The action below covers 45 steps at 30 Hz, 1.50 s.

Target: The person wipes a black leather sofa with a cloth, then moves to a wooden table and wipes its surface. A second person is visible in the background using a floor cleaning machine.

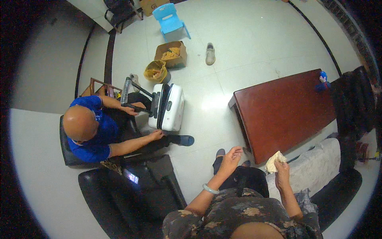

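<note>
My right hand [282,171] grips a crumpled pale yellow cloth [275,162] beside the near corner of a dark red wooden table [286,110]. Nothing is in my left hand [234,156], which is raised over the floor left of that corner with its fingers loosely bent and apart. Across from it, a seated person in a blue shirt [104,131] has one hand on the lower edge of a white suitcase [176,107] and the other near its extended black handle [126,91].
Black sofas [140,191] stand at the left and right, with a lit phone [131,176] on the left one. Farther off are a lined bin [156,71], a cardboard box [182,59], a blue plastic chair [170,22] and a shoe [210,54]. A grey-white cover [316,164] lies at the right.
</note>
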Tool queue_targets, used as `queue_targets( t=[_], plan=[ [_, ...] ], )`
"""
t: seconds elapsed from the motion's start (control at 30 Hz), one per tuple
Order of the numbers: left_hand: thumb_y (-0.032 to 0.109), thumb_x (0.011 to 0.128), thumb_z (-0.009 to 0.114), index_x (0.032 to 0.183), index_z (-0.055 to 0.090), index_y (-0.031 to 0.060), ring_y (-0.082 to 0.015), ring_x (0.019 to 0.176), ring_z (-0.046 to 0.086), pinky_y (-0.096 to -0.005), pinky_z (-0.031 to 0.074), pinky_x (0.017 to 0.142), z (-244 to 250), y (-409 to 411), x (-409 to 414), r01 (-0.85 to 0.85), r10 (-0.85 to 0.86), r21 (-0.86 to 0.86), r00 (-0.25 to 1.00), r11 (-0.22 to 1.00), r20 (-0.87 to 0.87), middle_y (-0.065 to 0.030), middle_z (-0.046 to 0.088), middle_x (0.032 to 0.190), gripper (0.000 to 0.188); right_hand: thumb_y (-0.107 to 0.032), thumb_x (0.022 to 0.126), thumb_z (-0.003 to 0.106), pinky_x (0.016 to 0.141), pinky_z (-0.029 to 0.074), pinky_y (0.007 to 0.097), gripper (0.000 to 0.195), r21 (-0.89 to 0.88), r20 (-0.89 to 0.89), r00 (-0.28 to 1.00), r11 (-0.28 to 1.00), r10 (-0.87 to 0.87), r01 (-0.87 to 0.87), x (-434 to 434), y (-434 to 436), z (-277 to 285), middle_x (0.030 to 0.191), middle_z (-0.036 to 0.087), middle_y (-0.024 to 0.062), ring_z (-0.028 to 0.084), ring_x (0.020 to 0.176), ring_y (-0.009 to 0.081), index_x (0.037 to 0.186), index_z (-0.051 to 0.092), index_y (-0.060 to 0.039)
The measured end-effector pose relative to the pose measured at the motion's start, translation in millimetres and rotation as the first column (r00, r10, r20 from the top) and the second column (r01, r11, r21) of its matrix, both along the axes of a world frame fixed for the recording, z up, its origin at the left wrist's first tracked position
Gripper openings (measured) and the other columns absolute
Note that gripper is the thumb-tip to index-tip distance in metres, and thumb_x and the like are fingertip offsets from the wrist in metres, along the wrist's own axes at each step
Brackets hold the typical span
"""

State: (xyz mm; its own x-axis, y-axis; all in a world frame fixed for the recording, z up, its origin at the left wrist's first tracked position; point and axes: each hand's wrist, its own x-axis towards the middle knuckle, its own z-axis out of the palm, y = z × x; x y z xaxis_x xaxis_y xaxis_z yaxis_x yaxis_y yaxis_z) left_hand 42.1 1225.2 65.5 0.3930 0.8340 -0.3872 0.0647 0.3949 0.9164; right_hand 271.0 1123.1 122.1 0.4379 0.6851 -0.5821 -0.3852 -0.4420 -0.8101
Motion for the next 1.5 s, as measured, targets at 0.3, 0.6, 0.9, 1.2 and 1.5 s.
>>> queue_targets(
  t=[0.3,0.6,0.9,1.2,1.5],
  plan=[
    [0.006,0.093,0.053,0.120,0.054,-0.0003,-0.0198,0.105,0.062,-0.0316,0.049,0.092,-46,-18,51,-0.270,0.257,-0.038,0.945,0.962,-0.201,-0.0128,0.064,0.112,0.027,-0.013,0.090,0.060,0.077,0.048,0.0279,0.020,-0.076,-0.067,0.945,0.943,0.319,-0.324,82,51,-46,0.095,0.065,0.0039,0.062,0.084,0.0119,0.106,0.061,-0.0013],
    [0.011,0.095,0.054,0.121,0.055,-0.0010,-0.0210,0.103,0.063,-0.0313,0.050,0.087,-77,-89,175,-0.469,0.438,-0.128,0.874,0.874,-0.211,-0.0135,0.066,0.110,0.029,-0.015,0.090,0.059,0.078,0.046,0.0288,0.022,-0.183,-0.043,0.884,0.866,0.465,-0.465,189,59,-81,0.095,0.064,0.0036,0.060,0.084,0.0129,0.106,0.061,-0.0001],
    [0.009,0.093,0.054,0.122,0.054,-0.0021,-0.0271,0.099,0.065,-0.0343,0.052,0.084,-116,-81,188,-0.367,0.354,-0.002,0.899,0.930,-0.256,-0.0181,0.065,0.110,0.031,-0.014,0.089,0.060,0.076,0.048,0.0287,0.023,-0.190,-0.114,0.866,0.845,0.487,-0.501,183,44,-108,0.097,0.064,0.0037,0.060,0.085,0.0126,0.108,0.059,-0.0006],
    [0.008,0.092,0.054,0.121,0.054,-0.0004,-0.0291,0.100,0.065,-0.0350,0.052,0.085,-160,-76,177,-0.416,0.406,0.038,0.859,0.909,-0.313,-0.0187,0.065,0.113,0.030,-0.011,0.089,0.061,0.072,0.048,0.0281,0.017,-0.277,-0.070,0.868,0.826,0.491,-0.490,204,17,-161,0.092,0.065,0.0041,0.061,0.077,0.0136,0.101,0.061,0.0004],
    [0.010,0.093,0.055,0.121,0.054,-0.0001,-0.0290,0.101,0.065,-0.0353,0.051,0.086,-195,-102,212,-0.566,0.530,0.033,0.748,0.824,-0.400,-0.0183,0.065,0.112,0.030,-0.014,0.086,0.065,0.070,0.048,0.0283,0.019,-0.252,-0.147,0.794,0.753,0.590,-0.607,207,44,-177,0.088,0.067,0.0037,0.061,0.077,0.0116,0.097,0.067,0.0004]
  ],
)
